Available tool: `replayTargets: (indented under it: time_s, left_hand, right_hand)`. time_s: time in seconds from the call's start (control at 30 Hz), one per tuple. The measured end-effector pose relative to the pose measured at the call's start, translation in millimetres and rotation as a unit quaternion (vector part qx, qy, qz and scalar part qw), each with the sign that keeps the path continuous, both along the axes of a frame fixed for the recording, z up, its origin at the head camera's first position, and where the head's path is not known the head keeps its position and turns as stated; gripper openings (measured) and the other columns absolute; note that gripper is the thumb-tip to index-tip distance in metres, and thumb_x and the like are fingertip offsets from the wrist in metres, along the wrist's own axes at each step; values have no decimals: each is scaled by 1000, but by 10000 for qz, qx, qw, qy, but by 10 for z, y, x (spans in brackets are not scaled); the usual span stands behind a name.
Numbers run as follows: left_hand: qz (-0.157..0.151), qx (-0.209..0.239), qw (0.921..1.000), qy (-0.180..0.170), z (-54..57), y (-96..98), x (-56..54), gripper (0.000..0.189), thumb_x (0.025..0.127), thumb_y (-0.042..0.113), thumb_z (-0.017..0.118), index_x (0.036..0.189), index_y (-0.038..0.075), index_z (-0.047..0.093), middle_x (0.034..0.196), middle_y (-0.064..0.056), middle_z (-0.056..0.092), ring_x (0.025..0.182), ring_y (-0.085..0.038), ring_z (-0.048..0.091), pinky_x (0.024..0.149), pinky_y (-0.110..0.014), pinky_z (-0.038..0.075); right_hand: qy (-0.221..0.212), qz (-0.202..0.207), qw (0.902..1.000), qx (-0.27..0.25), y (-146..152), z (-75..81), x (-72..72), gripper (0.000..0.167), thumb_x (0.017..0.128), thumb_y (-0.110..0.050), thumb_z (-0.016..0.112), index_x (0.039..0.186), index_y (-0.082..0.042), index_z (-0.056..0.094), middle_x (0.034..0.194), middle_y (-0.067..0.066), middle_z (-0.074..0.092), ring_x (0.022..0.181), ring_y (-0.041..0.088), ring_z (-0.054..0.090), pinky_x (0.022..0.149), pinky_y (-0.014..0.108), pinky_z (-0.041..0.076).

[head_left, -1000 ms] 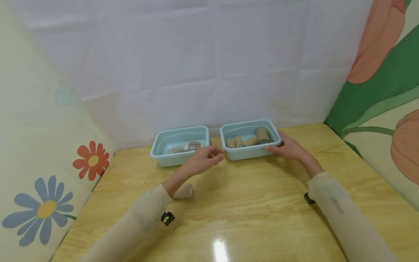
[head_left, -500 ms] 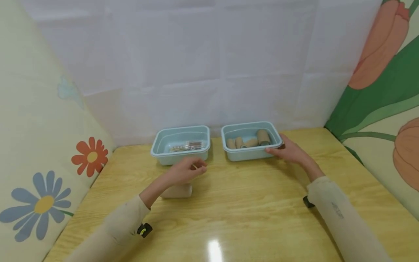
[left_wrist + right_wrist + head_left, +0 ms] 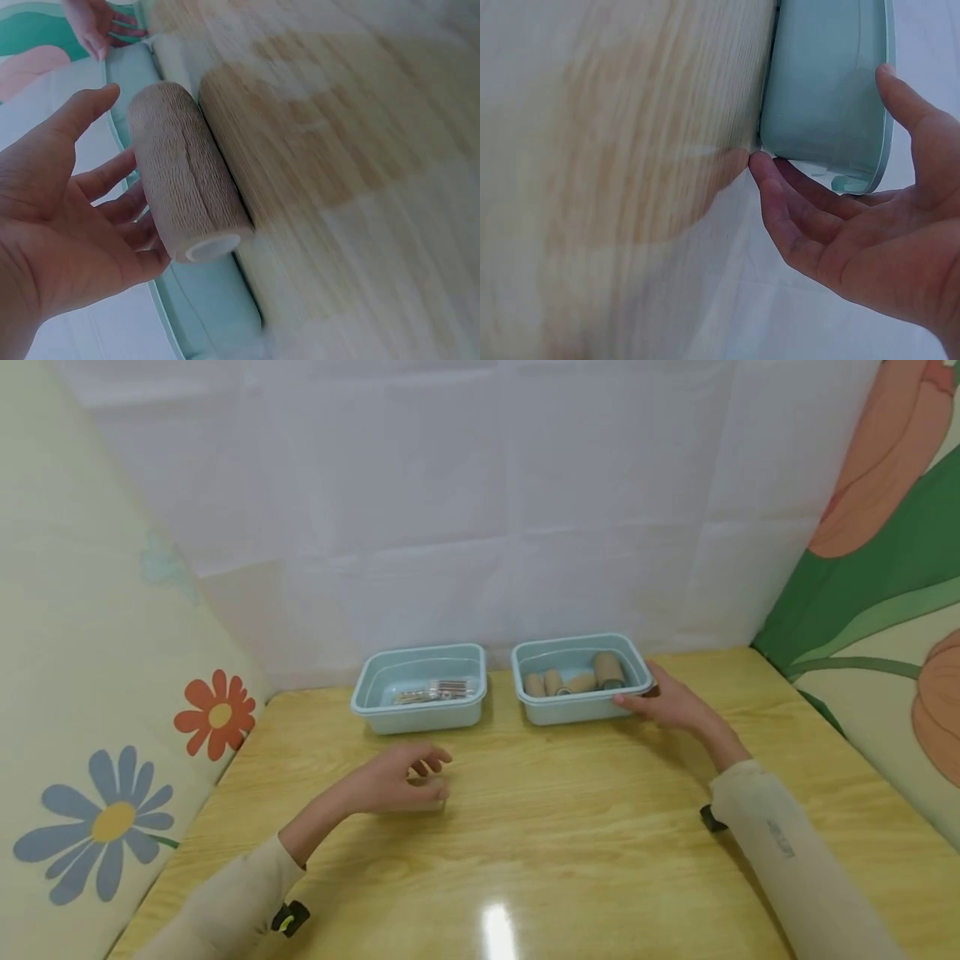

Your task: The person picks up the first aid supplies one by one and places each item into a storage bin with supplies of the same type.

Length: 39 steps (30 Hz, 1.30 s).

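A tan, crinkled self-adhesive bandage roll (image 3: 187, 172) with a white core lies on its side on the table. My left hand (image 3: 393, 778) is at it, mostly covering it in the head view. In the left wrist view the thumb stands apart from the roll, and the loosely bent fingers (image 3: 124, 199) reach behind its far side. My right hand (image 3: 675, 700) grips the right end of a light blue plastic tub (image 3: 577, 710), thumb (image 3: 904, 97) on the front rim and fingers round the end. Several tan rolls (image 3: 609, 670) of different sizes lie inside that tub.
A second light blue tub (image 3: 416, 720) stands to the left, holding several small items in clear wrapping (image 3: 450, 689). Both tubs stand at the table's back, close to a white sheet (image 3: 412, 527). Flower-painted panels (image 3: 112, 822) flank the wooden table (image 3: 562, 843).
My left hand has moved left and toward me, from between the tubs down to the bandage roll. The right hand keeps its place on the right tub.
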State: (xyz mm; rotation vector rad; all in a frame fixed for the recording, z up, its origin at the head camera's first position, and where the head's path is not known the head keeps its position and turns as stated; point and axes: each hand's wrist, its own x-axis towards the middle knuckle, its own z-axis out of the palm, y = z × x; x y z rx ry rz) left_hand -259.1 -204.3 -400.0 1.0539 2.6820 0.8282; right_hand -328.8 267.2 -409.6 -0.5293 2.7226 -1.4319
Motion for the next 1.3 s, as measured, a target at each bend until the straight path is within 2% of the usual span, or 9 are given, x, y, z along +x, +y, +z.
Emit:
replayTargets:
  time_s: [0.17,0.27,0.4,0.6,0.8,1.13,1.3]
  left_hand:
    - [159,-180,9997,10,10,-134,39,55,93,38,76,132,2,63,124,-11,65,108,-26,61,90,-43,52]
    - [101,-338,9993,112,26,-174,37,54,91,38,78,130,2,65,123,-7,66,107,-24,62,90,-43,52]
    - [-42,-449,9988,204,30,-190,15,51,90,32,80,129,3,66,123,-5,66,107,-25,62,91,-44,51]
    - [-68,-551,9980,294,5,-191,-23,50,89,28,82,130,4,67,122,-3,67,106,-23,61,90,-43,51]
    - [-27,-681,9971,333,36,-155,-48,48,89,30,82,128,9,68,119,2,66,104,-19,60,87,-40,51]
    - [-5,-625,9973,377,27,-161,0,45,88,28,82,126,6,68,116,2,67,101,-18,62,85,-38,52]
    - [56,-641,9973,353,18,-170,16,45,88,27,82,126,6,68,116,1,67,102,-18,62,85,-38,52]
  right_hand:
    - [42,60,10000,22,3,3,-22,87,99,-33,70,157,5,18,149,33,37,129,47,44,100,61,41]
    - [69,57,10000,19,14,14,-32,87,99,-31,70,158,5,18,150,33,35,134,48,39,105,64,35]
    - [69,55,10000,3,30,35,-32,87,99,-30,70,158,4,17,151,33,34,136,49,36,107,66,32]
    - [0,78,10000,-34,41,40,-28,88,99,-31,70,159,3,15,151,34,34,133,50,40,103,65,37]
    - [-99,21,9999,-86,79,22,-42,88,100,-30,69,160,3,12,152,35,32,129,50,43,95,61,46]
    - [-90,93,9999,-74,49,19,-38,89,100,-27,69,160,3,11,153,35,29,129,50,43,92,58,48]
    - [-94,61,9999,-28,32,12,-29,89,100,-28,68,160,4,10,154,36,28,132,52,41,95,61,46]
